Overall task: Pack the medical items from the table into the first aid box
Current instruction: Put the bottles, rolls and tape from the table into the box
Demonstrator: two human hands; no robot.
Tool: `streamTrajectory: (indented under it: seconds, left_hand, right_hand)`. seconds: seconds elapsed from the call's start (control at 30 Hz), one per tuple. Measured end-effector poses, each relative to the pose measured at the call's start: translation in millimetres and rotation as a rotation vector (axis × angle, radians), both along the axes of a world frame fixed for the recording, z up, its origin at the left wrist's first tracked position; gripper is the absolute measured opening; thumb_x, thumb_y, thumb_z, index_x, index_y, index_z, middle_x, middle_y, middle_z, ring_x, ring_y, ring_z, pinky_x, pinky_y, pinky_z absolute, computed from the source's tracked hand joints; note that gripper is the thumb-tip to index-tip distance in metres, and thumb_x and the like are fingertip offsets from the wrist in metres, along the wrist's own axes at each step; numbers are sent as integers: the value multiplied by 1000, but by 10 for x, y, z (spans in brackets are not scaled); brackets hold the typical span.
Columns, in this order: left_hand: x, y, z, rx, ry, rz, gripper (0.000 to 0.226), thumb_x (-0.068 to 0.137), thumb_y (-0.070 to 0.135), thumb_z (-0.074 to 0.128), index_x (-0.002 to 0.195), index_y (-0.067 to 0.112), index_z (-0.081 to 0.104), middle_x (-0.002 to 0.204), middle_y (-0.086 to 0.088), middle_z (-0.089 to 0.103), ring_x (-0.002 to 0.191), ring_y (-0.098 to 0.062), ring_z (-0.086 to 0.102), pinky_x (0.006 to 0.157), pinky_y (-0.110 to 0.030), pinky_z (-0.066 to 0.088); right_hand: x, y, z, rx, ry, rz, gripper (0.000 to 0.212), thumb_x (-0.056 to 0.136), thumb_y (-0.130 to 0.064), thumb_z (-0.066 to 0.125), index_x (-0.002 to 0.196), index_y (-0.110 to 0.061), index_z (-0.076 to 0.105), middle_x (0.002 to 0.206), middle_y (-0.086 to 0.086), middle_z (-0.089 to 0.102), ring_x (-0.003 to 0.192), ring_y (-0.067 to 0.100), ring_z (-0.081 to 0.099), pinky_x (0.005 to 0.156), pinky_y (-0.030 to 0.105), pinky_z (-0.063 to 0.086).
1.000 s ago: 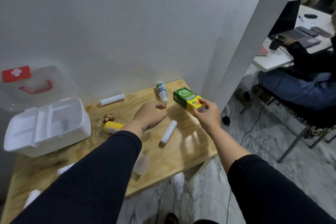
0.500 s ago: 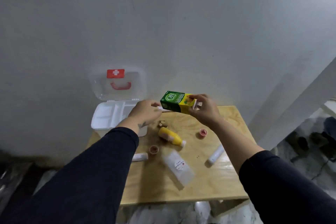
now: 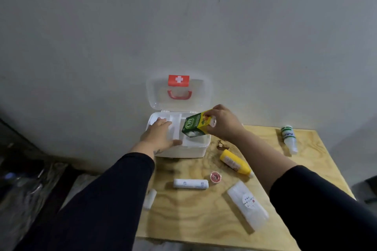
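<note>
Green and yellow, the medicine carton [image 3: 195, 124] hangs tilted over the right compartment of the first aid box [image 3: 183, 150], its green end lowest and pointing down into the tray. The right hand [image 3: 223, 123] has its grip closed on the carton's yellow upper end, fingers wrapped over the top. The left hand [image 3: 160, 136] lies flat and open on the left part of the box's tray, fingers spread toward the far wall, holding nothing. The box sits at the far left corner of the wooden tabletop [image 3: 204, 220], against the wall, with its clear lid [image 3: 177, 92] raised upright; a red cross label and a red handle show on the lid.

Several items lie loose on the tabletop. A yellow bottle [image 3: 234, 162] lies on its side just right of the box. Near it, closer in, sits a small round red-rimmed pot [image 3: 215, 177], and just left of that a white roll [image 3: 190, 184] lies lengthwise. A clear flat packet with a round label [image 3: 246, 205] rests nearer still, to the right. A small white piece [image 3: 150, 198] lies at the left edge. Far right, well apart from the rest, a white bottle with green bands [image 3: 288, 138] lies on its side.
</note>
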State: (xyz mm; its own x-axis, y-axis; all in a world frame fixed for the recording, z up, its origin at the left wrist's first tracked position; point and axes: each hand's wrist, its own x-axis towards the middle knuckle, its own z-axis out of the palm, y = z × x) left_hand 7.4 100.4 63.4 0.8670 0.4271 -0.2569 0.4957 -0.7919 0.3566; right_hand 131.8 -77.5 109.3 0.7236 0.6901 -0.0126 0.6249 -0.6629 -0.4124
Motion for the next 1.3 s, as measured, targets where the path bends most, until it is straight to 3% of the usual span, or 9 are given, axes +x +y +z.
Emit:
streamTrajectory:
  seconds: [0.1,0.3,0.47,0.6,0.77,0.9,1.03,1.17,1.3]
  left_hand:
    - [-29,120,-67,30,59,-58,93,80,67,57,153,20,23,163,-2,12,151,-20,8,118,-39,20]
    - [-52,168,-137,62,67,-99,93,80,74,48,152,21,23,161,-1,20,149,-24,15,119,-38,19]
    - [-78,151,-134,88,53,-121,90,85,70,46,154,19,19,162,2,17,150,-20,12,120,-34,12]
    - [-70,146,-133,84,48,-116,91,85,69,47,154,19,18,162,3,16,150,-19,10,120,-34,10]
    - [-67,184,-203,74,41,-112,92,83,72,46,154,20,19,162,5,17,150,-17,10,121,-34,9]
    - [-27,202,-151,73,64,-109,94,79,75,49,152,22,23,160,4,23,148,-21,19,118,-38,20]
    - [20,220,-80,95,103,-107,94,73,80,50,146,24,32,149,0,38,133,-27,40,101,-42,41]
    - [76,72,116,114,33,-139,88,82,69,51,151,19,27,158,-1,27,144,-23,29,112,-39,30]
    - [81,-241,247,62,-65,-171,68,87,62,52,144,27,40,148,4,43,134,-19,42,101,-37,40]
  right_hand:
    - [10,216,-130,-19,52,2,51,77,-28,70,126,-16,60,123,10,53,111,25,56,94,31,45]
    - [1,511,-421,-72,181,-23,49,75,-15,68,123,-15,61,125,13,56,113,26,56,97,26,41]
    - [-22,692,-582,-89,253,-75,46,81,-2,59,125,-12,57,122,11,62,110,27,57,79,23,41]
    - [-75,836,-706,-86,274,-116,47,81,4,54,126,-11,57,122,13,63,113,28,58,89,29,46]
    - [-89,879,-763,-95,296,-128,52,83,8,50,130,-12,54,123,13,63,112,29,59,88,30,47]
    - [-42,850,-731,-77,310,-128,49,85,5,51,130,-14,56,97,6,59,88,20,55,74,27,43]
    - [-33,700,-573,4,307,-169,46,85,0,55,128,-16,57,128,7,61,113,22,60,86,23,45]
    - [-49,445,-367,80,242,-152,43,83,-3,57,124,-16,60,128,6,62,117,20,57,99,25,42]
    - [-112,120,-234,118,214,-175,41,83,-6,56,122,-18,61,125,6,63,105,23,63,86,26,48]
